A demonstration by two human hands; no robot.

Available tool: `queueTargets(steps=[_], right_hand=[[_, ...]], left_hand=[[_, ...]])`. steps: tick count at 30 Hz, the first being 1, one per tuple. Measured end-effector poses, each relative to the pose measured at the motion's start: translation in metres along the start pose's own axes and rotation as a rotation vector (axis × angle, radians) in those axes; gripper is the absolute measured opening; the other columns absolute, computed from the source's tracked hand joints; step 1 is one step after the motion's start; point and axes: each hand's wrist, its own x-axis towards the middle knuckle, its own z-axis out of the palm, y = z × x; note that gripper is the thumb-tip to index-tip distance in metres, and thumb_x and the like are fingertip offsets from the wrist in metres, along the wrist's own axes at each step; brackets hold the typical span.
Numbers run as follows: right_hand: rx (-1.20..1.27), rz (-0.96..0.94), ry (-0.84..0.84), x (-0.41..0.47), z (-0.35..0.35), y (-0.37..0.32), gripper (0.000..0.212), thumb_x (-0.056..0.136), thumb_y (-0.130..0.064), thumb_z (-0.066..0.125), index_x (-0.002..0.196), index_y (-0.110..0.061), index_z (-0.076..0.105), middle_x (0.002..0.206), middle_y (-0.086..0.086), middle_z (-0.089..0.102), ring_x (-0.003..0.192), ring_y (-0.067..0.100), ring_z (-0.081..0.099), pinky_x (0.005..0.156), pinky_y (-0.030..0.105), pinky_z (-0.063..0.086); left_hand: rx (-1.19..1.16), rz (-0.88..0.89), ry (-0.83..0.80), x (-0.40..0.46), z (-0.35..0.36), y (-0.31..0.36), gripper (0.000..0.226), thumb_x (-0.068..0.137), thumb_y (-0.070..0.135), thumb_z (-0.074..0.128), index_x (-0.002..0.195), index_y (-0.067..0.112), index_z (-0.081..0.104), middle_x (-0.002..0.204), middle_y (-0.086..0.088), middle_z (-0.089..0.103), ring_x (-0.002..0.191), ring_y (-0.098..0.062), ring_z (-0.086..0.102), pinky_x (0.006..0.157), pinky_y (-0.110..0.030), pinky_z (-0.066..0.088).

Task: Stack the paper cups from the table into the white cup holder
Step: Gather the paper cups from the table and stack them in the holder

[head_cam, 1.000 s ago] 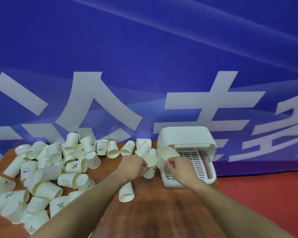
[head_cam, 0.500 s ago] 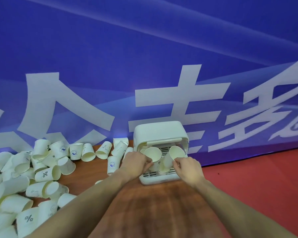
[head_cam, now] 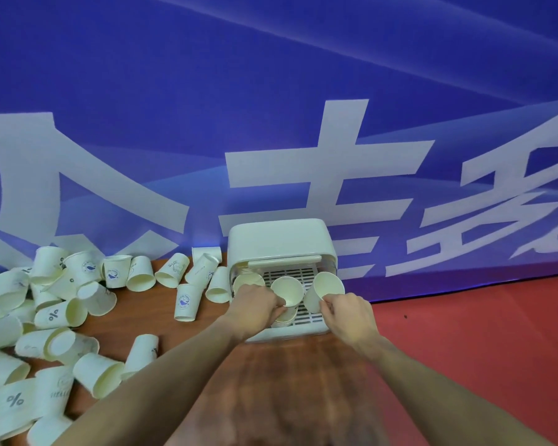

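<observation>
Over the white slatted cup holder [head_cam: 281,243], each hand [head_cam: 255,309] [head_cam: 348,317] grips a cream paper cup [head_cam: 287,291] [head_cam: 326,289].

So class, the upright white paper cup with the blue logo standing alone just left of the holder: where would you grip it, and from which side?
Pinch the upright white paper cup across its side wall near the upper rim, coming from above; the wall shows bare.

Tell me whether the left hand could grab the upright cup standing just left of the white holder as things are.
Probably not yet: the left hand already grips a cup over the cup holder. The upright cup stands apart with bare table around it, so once freed, likely yes.
</observation>
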Motion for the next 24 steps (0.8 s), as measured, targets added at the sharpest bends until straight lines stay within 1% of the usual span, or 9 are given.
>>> queueTargets(steps=[3, 6, 8, 10, 12, 14, 20, 24], right_hand=[[0.007, -0.012, -0.014, 0.008, 0.007, 0.01, 0.031, 0.098, -0.036, 0.04, 0.076, -0.02, 0.056, 0.079, 0.006, 0.067, 0.079, 0.031, 0.061, 0.06, 0.033, 0.032], [0.024, -0.021, -0.036, 0.016, 0.016, 0.017, 0.031, 0.098, -0.036, 0.04, 0.073, -0.021, 0.05, 0.078, 0.006, 0.067, 0.077, 0.031, 0.061, 0.06, 0.033, 0.03], [0.049, -0.028, -0.043, 0.02, 0.023, 0.021, 0.032, 0.098, -0.037, 0.04, 0.073, -0.02, 0.051, 0.076, 0.006, 0.066, 0.076, 0.031, 0.06, 0.059, 0.034, 0.031], [0.05, -0.032, -0.054, 0.023, 0.029, 0.022, 0.033, 0.098, -0.037, 0.039, 0.077, -0.018, 0.058, 0.078, 0.006, 0.068, 0.078, 0.03, 0.062, 0.061, 0.034, 0.036], [0.038, -0.037, -0.066, 0.024, 0.032, 0.022, 0.034, 0.098, -0.038, 0.039, 0.087, -0.018, 0.064, 0.082, 0.005, 0.069, 0.083, 0.03, 0.063, 0.063, 0.033, 0.039], [0.033, -0.039, -0.063, 0.024, 0.032, 0.021, 0.034, 0.099, -0.037, 0.04, 0.089, -0.019, 0.066, 0.083, 0.006, 0.07, 0.084, 0.03, 0.064, 0.062, 0.032, 0.037], [0.066, -0.013, -0.034, 0.02, 0.02, 0.018, 0.033, 0.099, -0.037, 0.039, 0.075, -0.021, 0.055, 0.076, 0.005, 0.066, 0.075, 0.029, 0.059, 0.06, 0.032, 0.031], [0.048, -0.033, 0.016, 0.013, 0.008, 0.012, 0.033, 0.099, -0.036, 0.04, 0.078, -0.019, 0.059, 0.074, 0.004, 0.065, 0.071, 0.029, 0.058, 0.06, 0.032, 0.033]], left_hand=[[0.01, -0.019, -0.066, 0.008, 0.013, 0.003, 0.036, 0.1, 0.045, 0.04, 0.097, 0.023, 0.069, 0.092, -0.001, 0.067, 0.088, -0.025, 0.063, 0.063, -0.031, 0.033], [0.001, -0.058, -0.139, 0.014, 0.026, 0.0, 0.036, 0.099, 0.047, 0.042, 0.107, 0.026, 0.07, 0.101, 0.001, 0.069, 0.094, -0.024, 0.064, 0.07, -0.031, 0.039], [-0.003, -0.077, -0.16, 0.018, 0.034, -0.003, 0.036, 0.098, 0.048, 0.043, 0.11, 0.027, 0.07, 0.103, 0.001, 0.069, 0.096, -0.023, 0.064, 0.074, -0.03, 0.042], [0.001, -0.08, -0.173, 0.021, 0.039, -0.003, 0.035, 0.097, 0.049, 0.044, 0.112, 0.028, 0.069, 0.106, 0.001, 0.069, 0.099, -0.023, 0.064, 0.077, -0.03, 0.045], [0.009, -0.077, -0.19, 0.023, 0.042, -0.002, 0.037, 0.096, 0.051, 0.045, 0.12, 0.03, 0.066, 0.11, 0.002, 0.069, 0.103, -0.022, 0.063, 0.08, -0.03, 0.044], [0.023, -0.071, -0.187, 0.024, 0.041, -0.001, 0.041, 0.096, 0.054, 0.046, 0.126, 0.031, 0.063, 0.113, 0.002, 0.069, 0.105, -0.021, 0.063, 0.08, -0.03, 0.043], [0.029, -0.086, -0.163, 0.017, 0.032, -0.001, 0.047, 0.093, 0.06, 0.046, 0.13, 0.032, 0.059, 0.11, 0.004, 0.071, 0.105, -0.019, 0.063, 0.081, -0.031, 0.044], [0.041, -0.092, -0.124, 0.008, 0.022, -0.003, 0.048, 0.092, 0.061, 0.046, 0.128, 0.033, 0.06, 0.107, 0.004, 0.072, 0.103, -0.019, 0.064, 0.08, -0.031, 0.044]])
